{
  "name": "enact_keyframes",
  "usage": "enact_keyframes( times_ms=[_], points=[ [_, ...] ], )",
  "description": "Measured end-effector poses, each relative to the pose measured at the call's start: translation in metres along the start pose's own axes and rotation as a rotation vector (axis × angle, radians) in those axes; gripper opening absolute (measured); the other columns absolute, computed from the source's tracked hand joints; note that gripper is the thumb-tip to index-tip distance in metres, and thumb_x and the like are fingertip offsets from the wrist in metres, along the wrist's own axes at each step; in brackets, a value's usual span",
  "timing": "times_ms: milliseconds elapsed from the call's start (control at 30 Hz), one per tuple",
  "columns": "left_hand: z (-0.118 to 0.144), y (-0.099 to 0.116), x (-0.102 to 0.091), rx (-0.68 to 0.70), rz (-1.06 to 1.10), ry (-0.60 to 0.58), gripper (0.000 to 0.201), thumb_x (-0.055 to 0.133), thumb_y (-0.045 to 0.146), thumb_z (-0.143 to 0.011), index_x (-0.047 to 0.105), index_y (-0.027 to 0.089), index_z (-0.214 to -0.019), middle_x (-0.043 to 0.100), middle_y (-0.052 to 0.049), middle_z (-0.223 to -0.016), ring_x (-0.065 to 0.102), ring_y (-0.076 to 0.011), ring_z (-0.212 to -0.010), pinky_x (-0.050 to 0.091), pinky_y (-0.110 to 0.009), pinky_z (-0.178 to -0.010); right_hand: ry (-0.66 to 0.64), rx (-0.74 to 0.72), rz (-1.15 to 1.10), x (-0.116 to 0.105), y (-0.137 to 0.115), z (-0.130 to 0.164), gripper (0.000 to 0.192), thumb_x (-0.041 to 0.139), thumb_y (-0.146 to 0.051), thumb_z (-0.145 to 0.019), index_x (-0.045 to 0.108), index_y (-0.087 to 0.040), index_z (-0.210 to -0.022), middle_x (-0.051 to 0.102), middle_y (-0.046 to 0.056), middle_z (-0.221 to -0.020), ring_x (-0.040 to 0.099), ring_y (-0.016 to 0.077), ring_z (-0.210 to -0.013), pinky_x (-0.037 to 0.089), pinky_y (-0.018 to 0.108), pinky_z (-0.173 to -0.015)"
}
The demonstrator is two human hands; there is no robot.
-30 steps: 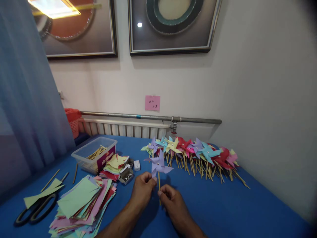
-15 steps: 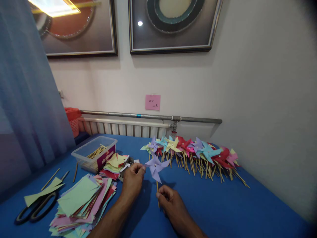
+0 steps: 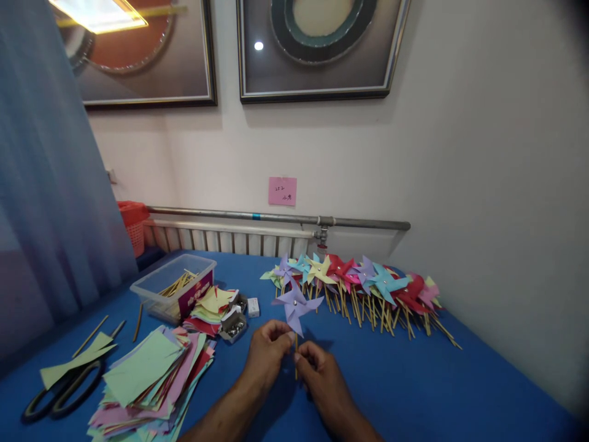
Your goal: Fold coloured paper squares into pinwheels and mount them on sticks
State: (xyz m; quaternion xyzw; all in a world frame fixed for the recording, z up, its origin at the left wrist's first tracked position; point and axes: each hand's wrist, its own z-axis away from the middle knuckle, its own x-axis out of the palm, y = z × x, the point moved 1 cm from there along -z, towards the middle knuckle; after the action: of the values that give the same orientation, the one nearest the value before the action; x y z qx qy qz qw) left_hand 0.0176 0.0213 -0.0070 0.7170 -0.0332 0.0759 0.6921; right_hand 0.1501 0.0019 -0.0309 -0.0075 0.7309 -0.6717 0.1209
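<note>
Blue table (image 3: 414, 393), both hands (image 3: 294, 359) pinching purple pinwheel (image 3: 296, 304) upright

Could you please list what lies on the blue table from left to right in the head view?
Scissors → stack of coloured paper squares → left hand → purple pinwheel → right hand → row of finished pinwheels.

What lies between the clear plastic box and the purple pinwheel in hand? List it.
In the head view: a small paper stack, an open box of pins and a small white box.
</note>
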Motion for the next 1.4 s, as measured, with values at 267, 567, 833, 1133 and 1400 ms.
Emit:
enact_keyframes(
  times_ms=[267,567,833,1133,1400],
  points=[
    [-0.002,0.001,-0.003,0.018,0.006,0.029,0.028,0.074,0.041,-0.063,0.059,0.018,-0.059,0.053,0.002,-0.052,0.044,-0.0099,-0.050,0.033,-0.024,-0.054,-0.028,0.006,0.009,0.003,-0.001,0.003,0.022,0.055,-0.039,-0.085,0.049,-0.022,-0.073,0.044,-0.008,-0.056,0.038,0.0094,-0.049,0.031,0.022,-0.049],
    [-0.010,0.007,-0.017,0.084,-0.069,0.133,0.023,0.068,0.039,-0.064,0.060,0.018,-0.061,0.050,0.004,-0.051,0.042,-0.0106,-0.051,0.031,-0.024,-0.054,-0.044,0.029,-0.005,0.003,-0.001,0.004,0.025,0.057,-0.042,-0.086,0.050,-0.022,-0.072,0.045,-0.007,-0.055,0.040,0.0099,-0.049,0.032,0.022,-0.050],
    [-0.012,0.020,-0.032,0.189,-0.187,0.191,0.021,0.064,0.037,-0.072,0.059,0.018,-0.065,0.049,0.005,-0.057,0.042,-0.0108,-0.057,0.032,-0.023,-0.058,-0.065,0.026,-0.001,0.005,-0.006,0.007,0.022,0.056,-0.039,-0.086,0.051,-0.022,-0.073,0.046,-0.007,-0.056,0.039,0.0097,-0.049,0.033,0.022,-0.053],
    [-0.014,0.024,-0.034,0.193,-0.093,0.276,0.027,0.069,0.040,-0.070,0.065,0.017,-0.082,0.061,0.001,-0.068,0.053,-0.0138,-0.062,0.042,-0.025,-0.063,-0.012,0.020,0.035,0.003,-0.005,0.003,0.026,0.055,-0.042,-0.085,0.050,-0.022,-0.071,0.046,-0.006,-0.057,0.042,0.0108,-0.050,0.033,0.023,-0.051],
    [-0.003,0.010,-0.013,0.058,-0.034,0.224,0.034,0.075,0.047,-0.063,0.063,0.018,-0.075,0.061,0.000,-0.064,0.051,-0.0127,-0.054,0.039,-0.025,-0.056,0.053,0.041,0.008,0.001,-0.004,0.001,0.029,0.057,-0.048,-0.083,0.051,-0.023,-0.071,0.045,-0.006,-0.055,0.040,0.0105,-0.048,0.032,0.023,-0.048]
  ],
)
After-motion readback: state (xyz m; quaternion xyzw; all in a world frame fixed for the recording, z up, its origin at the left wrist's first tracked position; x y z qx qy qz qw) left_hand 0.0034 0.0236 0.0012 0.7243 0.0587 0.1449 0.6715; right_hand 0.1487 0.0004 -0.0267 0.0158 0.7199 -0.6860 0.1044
